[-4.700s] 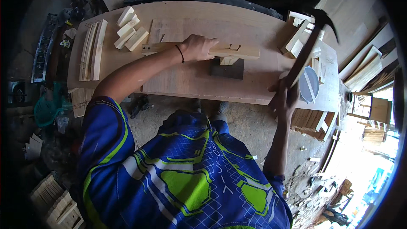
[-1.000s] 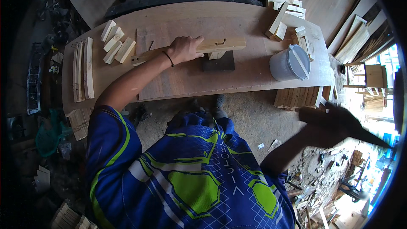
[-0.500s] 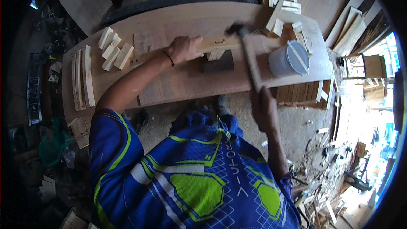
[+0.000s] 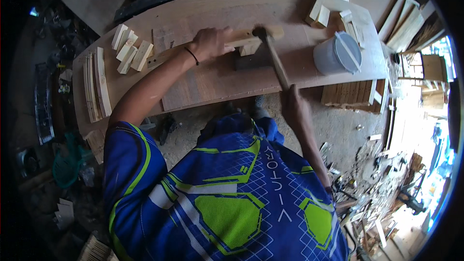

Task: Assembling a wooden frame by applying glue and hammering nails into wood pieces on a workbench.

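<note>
My left hand (image 4: 211, 42) is closed around a long pale wooden strip (image 4: 276, 32) that runs slantwise across the workbench, pressing it from above. Under the strip's middle is a short wood block (image 4: 249, 48), beside a dark flat slab (image 4: 253, 61) on the bench. My right hand (image 4: 295, 104), slightly smeared by motion, grips the lower end of a hammer (image 4: 277, 63) by its wooden handle. The blurred hammer head is at the strip, just right of the block; I cannot tell whether it touches. Small holes show in the strip's left end.
Cut wood blocks (image 4: 141, 55) and long curved strips (image 4: 100, 79) lie on the workbench (image 4: 212, 84) at left. A translucent lidded bucket (image 4: 333, 57) stands at right, near more stacked wood pieces (image 4: 317, 6). Slatted wood (image 4: 349, 93) sits below the bench edge. Scraps litter the floor at right.
The hammer head has come down from above the bench to the strip, my right hand moving with it. My left hand still holds the strip. The whole view has shifted slightly.
</note>
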### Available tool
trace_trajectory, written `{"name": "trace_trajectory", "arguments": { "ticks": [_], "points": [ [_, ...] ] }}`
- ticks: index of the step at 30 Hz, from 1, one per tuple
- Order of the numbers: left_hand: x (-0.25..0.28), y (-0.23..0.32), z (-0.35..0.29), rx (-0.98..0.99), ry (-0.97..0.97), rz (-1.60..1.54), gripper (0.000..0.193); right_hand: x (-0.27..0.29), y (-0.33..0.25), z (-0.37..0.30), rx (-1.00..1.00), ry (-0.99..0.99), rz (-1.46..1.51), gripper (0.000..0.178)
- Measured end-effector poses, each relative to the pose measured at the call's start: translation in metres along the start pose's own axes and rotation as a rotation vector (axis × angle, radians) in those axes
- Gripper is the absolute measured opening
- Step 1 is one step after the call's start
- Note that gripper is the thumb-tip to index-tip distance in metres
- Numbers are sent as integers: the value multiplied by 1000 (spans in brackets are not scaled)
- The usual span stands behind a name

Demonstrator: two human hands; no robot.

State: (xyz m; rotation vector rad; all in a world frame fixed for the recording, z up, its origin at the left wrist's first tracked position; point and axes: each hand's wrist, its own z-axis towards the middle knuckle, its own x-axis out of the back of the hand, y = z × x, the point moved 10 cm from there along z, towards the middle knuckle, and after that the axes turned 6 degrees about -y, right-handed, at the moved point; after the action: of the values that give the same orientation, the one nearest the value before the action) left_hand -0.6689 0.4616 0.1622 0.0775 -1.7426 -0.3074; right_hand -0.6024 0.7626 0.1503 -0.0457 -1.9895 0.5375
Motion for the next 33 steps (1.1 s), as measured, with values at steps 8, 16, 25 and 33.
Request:
{"name": "trace_trajectory", "arguments": {
  "ticks": [8,16,25,33],
  "points": [
    [0,-7,-12,25,-27,-12,60,-90,126,-39,-84,41,323,28],
    [-114,-35,-71,399,-1304,-1206,82,51,95,73,214,590,185,33],
    [-80,54,-1,59,-512,-643,67,207,219,163,-13,551,-251,35],
    [-123,62,80,189,298,-103,60,236,251,190,126,409,-19,15]
  ]
}}
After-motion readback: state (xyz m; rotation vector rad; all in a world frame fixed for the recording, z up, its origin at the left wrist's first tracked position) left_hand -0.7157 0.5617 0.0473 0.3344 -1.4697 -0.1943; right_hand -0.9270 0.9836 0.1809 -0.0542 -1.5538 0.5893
